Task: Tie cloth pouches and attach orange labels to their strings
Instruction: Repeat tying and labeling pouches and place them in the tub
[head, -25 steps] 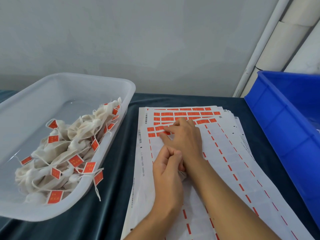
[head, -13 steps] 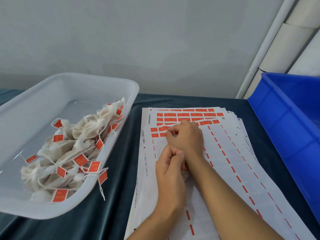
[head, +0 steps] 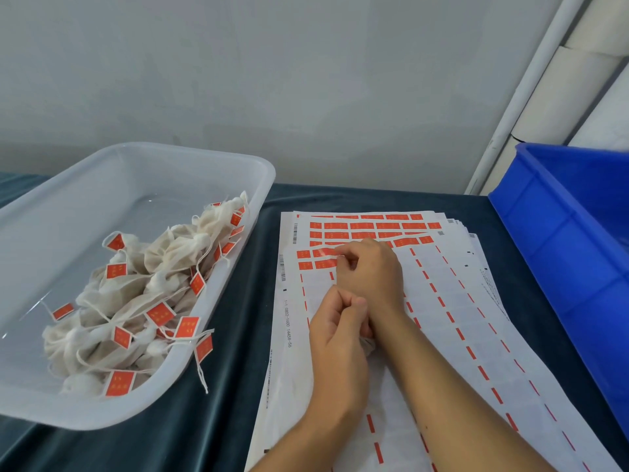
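Head view: the right hand (head: 369, 272), frame centre, pinches an orange label (head: 326, 252) off the sticker sheet (head: 442, 301). The left hand (head: 335, 330), below, grips a cloth pouch (head: 368, 345), mostly hidden. Peel slowly, keeping adhesive clear of fingertips.

Right hand (head: 372, 270) picks at orange labels (head: 325, 264) on the sheet (head: 452, 335); left hand (head: 337, 335) grips a pouch (head: 368, 345).

- Along the left margin of the top label sheet (head: 289, 335), centre of the frame, runs sideways print: "1-1 0802-1600 14458-56".
- Barcodes (head: 282, 267) stand above it; unreadable.
- Orange labels (head: 160, 313) in the clear tub, left, bear tiny yellow marks, illegible.
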Tool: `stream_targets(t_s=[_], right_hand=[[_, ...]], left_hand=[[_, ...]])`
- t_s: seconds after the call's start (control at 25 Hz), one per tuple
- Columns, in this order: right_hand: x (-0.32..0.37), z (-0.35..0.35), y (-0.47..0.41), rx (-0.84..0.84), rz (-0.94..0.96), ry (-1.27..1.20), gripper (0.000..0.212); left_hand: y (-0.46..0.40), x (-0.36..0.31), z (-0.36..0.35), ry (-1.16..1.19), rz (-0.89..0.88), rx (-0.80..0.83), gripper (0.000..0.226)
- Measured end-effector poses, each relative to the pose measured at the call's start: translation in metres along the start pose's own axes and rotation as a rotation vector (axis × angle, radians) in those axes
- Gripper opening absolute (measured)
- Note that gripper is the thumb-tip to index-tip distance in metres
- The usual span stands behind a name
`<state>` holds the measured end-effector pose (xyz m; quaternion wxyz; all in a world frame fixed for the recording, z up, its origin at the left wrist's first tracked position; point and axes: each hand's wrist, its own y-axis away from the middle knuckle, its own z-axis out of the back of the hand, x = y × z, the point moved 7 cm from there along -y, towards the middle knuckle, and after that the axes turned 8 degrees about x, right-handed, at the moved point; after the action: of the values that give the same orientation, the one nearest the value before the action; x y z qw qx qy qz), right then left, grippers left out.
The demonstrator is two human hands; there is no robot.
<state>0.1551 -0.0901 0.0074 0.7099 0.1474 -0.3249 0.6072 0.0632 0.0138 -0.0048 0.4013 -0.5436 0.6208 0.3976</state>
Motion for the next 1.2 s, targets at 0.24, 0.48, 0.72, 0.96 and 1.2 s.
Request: stream_targets(t_s=[0.24, 0.48, 0.72, 0.96, 1.2], right_hand=[[0.014, -0.011, -0.003, 0.123, 0.168, 0.185, 0.054], [0.032, -0.022, -0.006, 0.127, 0.074, 0.377, 0.081], [0.013, -0.01, -0.004, 0.116, 0.072, 0.292, 0.069], [-0.002, 0.005, 0.017, -0.108, -0.076, 0.293, 0.066], [-0.006, 0.003, 0.016, -0.132, -0.106, 0.164, 0.05]], left_hand=[[0.003, -0.005, -0.001, 0.024, -0.066, 0.003, 0.027], [0.011, -0.019, 0.009, -0.026, -0.275, -0.12, 0.025], [-0.016, -0.033, 0.027, -0.187, -0.259, -0.102, 0.018], [-0.038, -0.032, 0.056, -0.729, -0.164, -0.136, 0.022], [-0.043, -0.025, 0.051, -0.999, -0.126, -0.091, 0.035]])
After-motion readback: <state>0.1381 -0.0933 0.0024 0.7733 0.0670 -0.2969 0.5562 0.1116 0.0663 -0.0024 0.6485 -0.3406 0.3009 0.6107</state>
